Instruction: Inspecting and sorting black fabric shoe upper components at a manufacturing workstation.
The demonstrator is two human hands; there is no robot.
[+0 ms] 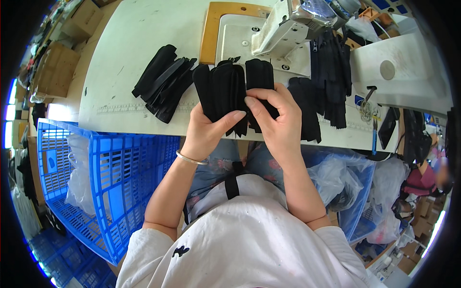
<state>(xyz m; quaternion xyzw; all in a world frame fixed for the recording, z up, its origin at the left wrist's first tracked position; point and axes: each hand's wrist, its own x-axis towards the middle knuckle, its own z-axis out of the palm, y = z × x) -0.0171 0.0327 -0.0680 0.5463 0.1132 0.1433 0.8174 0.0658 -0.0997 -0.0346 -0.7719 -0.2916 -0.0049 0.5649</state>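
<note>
My left hand (207, 130) is closed on a stack of black fabric strips (224, 91) with rounded upper ends, its thumb pressed across their lower part. Close beside it, my right hand (279, 117) pinches a black fabric piece (259, 72) between thumb and fingers. Both hands are over the table's near edge, in front of the sewing machine (281, 31). To their left lies a fanned pile of black strips (163, 84). More black fabric pieces (307, 108) lie just right of my right hand, next to long black strips that look like zippers (331, 81).
A blue plastic crate (110, 139) with clear bags stands below the table's left side; another blue container (357, 216) holds plastic bags at right. Small snips (375, 129) and a flat black object (389, 127) lie near the right edge. Another person (422, 182) is at far right.
</note>
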